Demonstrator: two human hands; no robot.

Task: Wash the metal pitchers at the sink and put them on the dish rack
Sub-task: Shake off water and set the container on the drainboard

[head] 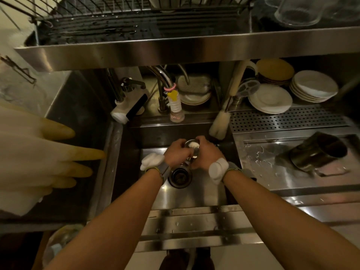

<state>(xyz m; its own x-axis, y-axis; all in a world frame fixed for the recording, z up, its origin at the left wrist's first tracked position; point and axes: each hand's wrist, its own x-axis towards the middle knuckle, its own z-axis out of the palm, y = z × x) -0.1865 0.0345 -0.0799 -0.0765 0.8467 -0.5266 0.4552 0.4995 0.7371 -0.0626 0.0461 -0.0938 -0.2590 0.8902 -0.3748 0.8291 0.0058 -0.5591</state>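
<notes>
Spanning the shelf overhead, the dish rack (101, 26) shows no pitcher yet. Below it, over the sink (194, 197), washing seems midway. A larger metal pitcher (315, 152) lies on its side on the wet counter to the right. The left hand (178, 152) and right hand (207, 154) both curl around a small metal pitcher (194, 153) with something white, perhaps foam, inside.

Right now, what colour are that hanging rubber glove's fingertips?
Yellow, on a whitish rubber glove; the head view shows it.
</notes>
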